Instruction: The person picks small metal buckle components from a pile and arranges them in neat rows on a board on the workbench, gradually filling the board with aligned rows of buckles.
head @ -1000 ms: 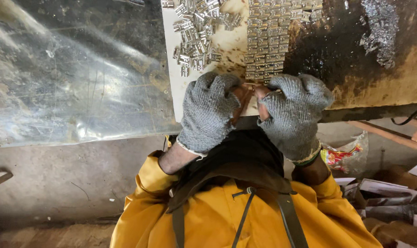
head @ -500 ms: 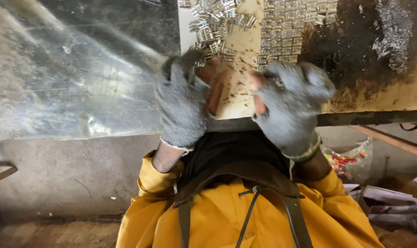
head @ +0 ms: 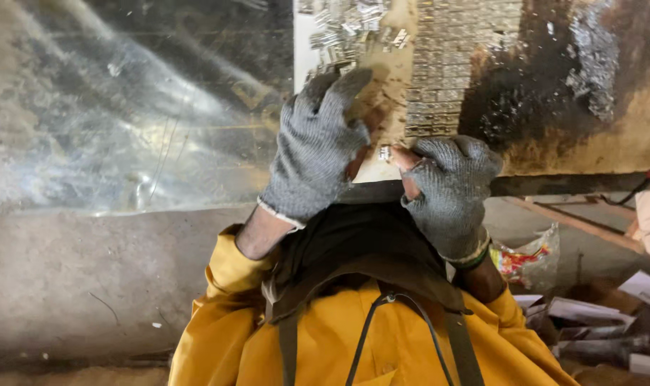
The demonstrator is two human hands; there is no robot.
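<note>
Both hands are working at the near edge of a stained, scorched work board, each in a grey knitted glove. The right hand is pinching a small metal piece between bare fingertips poking through the glove, fingers closed on it; exposed tips would be giving finer feel on so small a part. The piece is sitting just left of that hand, close by the left palm. The left hand is hovering with fingers spread and curled, gripping nothing visible, its tips reaching toward a loose heap of small metal pieces farther up the board. Beside the heap, similar pieces are standing in neat rows, seemingly sorted from unsorted stock. A clear plastic sheet is covering the surface to the left
</note>
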